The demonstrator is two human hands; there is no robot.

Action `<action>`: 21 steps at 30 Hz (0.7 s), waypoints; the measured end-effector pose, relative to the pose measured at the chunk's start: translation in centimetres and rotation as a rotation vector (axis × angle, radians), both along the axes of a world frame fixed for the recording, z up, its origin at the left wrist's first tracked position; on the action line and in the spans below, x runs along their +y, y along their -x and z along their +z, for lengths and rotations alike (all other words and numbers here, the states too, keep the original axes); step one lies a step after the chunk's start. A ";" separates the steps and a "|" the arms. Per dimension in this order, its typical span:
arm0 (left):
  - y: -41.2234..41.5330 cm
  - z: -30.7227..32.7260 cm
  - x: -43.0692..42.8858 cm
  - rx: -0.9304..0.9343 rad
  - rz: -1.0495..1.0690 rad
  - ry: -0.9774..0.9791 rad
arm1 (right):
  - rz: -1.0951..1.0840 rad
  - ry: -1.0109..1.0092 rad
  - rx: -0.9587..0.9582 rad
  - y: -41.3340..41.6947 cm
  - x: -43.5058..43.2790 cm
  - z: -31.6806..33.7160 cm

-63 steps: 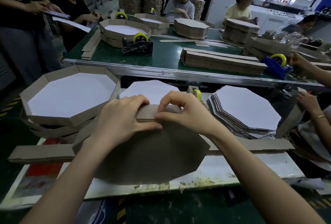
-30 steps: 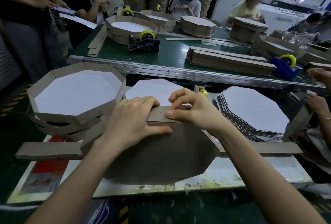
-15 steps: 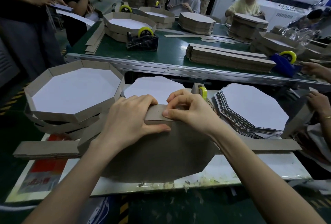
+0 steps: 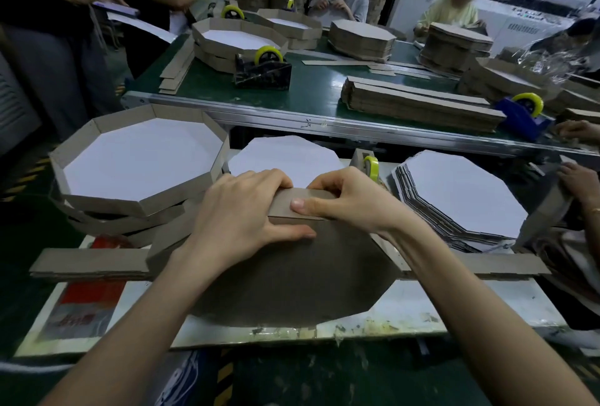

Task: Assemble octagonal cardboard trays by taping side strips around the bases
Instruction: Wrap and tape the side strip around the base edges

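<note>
A brown octagonal cardboard base (image 4: 292, 279) stands tilted at the near edge of the white surface (image 4: 422, 311), with its brown face toward the camera. A brown cardboard side strip (image 4: 281, 206) runs along its top edge. The left hand (image 4: 240, 220) clamps the two together: its fingers (image 4: 259, 178) curl over the strip's top edge, and the thumb lies flat on the base just below the seam. The right hand (image 4: 350, 201) pinches the strip, thumb pressed on its outer face and fingers hooked over the top behind it. The two hands nearly touch. At the left edge sits a stack of finished octagonal cardboard trays (image 4: 107, 202). Toward the right edge is a fanned stack of white-faced octagonal boards (image 4: 454, 191). A yellow tape roll (image 4: 371, 168) stands at the far edge between them.
</note>
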State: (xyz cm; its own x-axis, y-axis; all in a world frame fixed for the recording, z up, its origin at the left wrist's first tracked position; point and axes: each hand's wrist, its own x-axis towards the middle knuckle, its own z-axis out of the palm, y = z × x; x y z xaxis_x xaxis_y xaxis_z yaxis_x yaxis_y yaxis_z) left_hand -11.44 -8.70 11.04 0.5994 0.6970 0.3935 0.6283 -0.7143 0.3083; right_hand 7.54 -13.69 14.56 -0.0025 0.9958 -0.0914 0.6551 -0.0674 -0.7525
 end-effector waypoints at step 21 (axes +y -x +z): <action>1.0 -0.1 0.3 0.009 0.041 0.025 | -0.128 -0.111 0.209 -2.8 0.3 -1.6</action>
State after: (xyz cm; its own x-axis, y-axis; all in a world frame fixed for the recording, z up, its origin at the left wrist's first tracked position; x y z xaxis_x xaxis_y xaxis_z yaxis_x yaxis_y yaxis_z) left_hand -12.44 -8.44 10.95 0.5735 0.7309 0.3700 0.6599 -0.6798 0.3201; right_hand 10.33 -13.43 12.94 0.1173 0.9931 0.0081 0.4766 -0.0491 -0.8778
